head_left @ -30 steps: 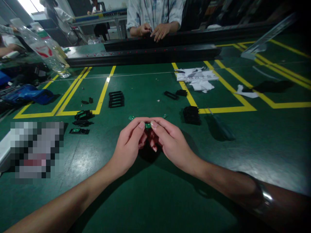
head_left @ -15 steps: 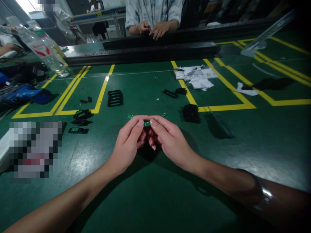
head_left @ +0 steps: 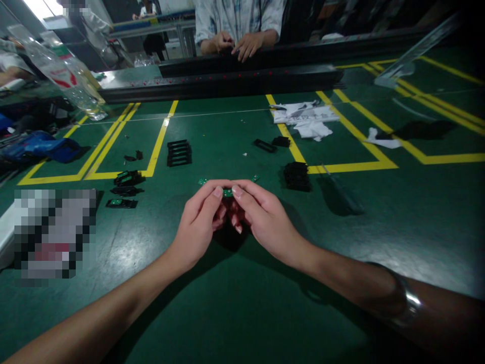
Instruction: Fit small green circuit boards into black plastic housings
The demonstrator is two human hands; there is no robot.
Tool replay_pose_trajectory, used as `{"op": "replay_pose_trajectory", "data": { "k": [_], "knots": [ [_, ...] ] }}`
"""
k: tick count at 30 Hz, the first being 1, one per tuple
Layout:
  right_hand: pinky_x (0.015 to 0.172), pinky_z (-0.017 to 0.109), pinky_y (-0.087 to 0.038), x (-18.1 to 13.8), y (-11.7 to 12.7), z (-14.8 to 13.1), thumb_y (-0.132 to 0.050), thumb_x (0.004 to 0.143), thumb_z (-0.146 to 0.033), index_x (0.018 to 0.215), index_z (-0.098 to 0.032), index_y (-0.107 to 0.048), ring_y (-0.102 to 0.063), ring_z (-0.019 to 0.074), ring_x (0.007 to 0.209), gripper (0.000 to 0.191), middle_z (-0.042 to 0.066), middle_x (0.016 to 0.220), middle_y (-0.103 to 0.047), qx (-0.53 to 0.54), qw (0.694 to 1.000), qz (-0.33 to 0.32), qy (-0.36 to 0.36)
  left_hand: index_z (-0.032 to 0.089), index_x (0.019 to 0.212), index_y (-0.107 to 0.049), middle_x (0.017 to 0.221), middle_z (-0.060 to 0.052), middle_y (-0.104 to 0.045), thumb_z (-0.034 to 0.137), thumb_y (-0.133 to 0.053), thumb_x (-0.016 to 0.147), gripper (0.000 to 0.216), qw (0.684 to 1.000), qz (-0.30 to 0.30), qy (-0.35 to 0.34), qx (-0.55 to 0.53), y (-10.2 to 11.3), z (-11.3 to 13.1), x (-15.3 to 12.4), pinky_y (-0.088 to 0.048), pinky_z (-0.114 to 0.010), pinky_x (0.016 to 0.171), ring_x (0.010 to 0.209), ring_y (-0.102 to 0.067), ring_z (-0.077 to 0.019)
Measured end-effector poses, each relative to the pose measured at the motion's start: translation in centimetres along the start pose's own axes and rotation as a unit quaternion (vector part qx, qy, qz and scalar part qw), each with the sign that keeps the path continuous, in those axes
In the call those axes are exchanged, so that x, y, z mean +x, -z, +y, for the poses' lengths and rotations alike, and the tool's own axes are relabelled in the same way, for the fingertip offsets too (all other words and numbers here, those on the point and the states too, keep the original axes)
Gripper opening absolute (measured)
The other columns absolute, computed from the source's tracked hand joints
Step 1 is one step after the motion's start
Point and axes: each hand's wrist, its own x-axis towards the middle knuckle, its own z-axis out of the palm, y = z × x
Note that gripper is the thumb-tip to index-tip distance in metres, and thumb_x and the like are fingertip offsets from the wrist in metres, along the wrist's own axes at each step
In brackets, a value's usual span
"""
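The bare left hand [head_left: 197,217] and bare right hand [head_left: 265,217] meet at the middle of the flat green table [head_left: 231,308]. Their thumbs and fingers are clamped on a small green circuit board [head_left: 228,193], the left on its left end and the right on its right end; whether it touches anything beneath is hidden. Just beyond the knuckles lie 2 small green boards, 1 to the left [head_left: 202,181] and 1 to the right [head_left: 255,178].

Farther left sits a row of black rectangular plastic frames [head_left: 179,153]; nearer and more to the left, a black plastic holder with a green board on it [head_left: 121,203]. To the right stands a dark cluster of black plastic parts [head_left: 297,176], with crumpled white printed paper [head_left: 305,116] farther off.
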Motion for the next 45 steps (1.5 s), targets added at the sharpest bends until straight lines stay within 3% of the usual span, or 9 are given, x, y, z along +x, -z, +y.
{"op": "replay_pose_trajectory", "data": {
  "k": [8,45],
  "knots": [
    [0.052,0.026,-0.048,-0.25,-0.06,-0.2,-0.058,0.106,-0.04,0.115,-0.02,-0.069,-0.057,0.0121,0.06,0.025,-0.001,0.074,-0.062,-0.012,1.0,0.005,-0.001,0.022,0.115,-0.072,0.064,0.002,-0.05,0.044,-0.06,0.103,0.028,1.0,0.008,0.0,-0.001,-0.04,0.09,-0.04,-0.03,-0.018,0.044,0.053,-0.044,-0.0079],
    [0.052,0.026,-0.047,-0.36,-0.25,-0.62,-0.059,0.106,-0.038,0.111,-0.021,-0.068,-0.057,0.0112,0.058,0.021,-0.003,0.072,-0.061,-0.01,1.0,0.005,0.007,0.024,0.11,-0.076,0.063,0.003,-0.041,0.035,-0.066,0.099,0.018,0.999,-0.013,0.012,-0.046,0.21,0.58,0.1,-0.024,-0.018,0.044,0.053,-0.036,-0.0072]
  ]
}}
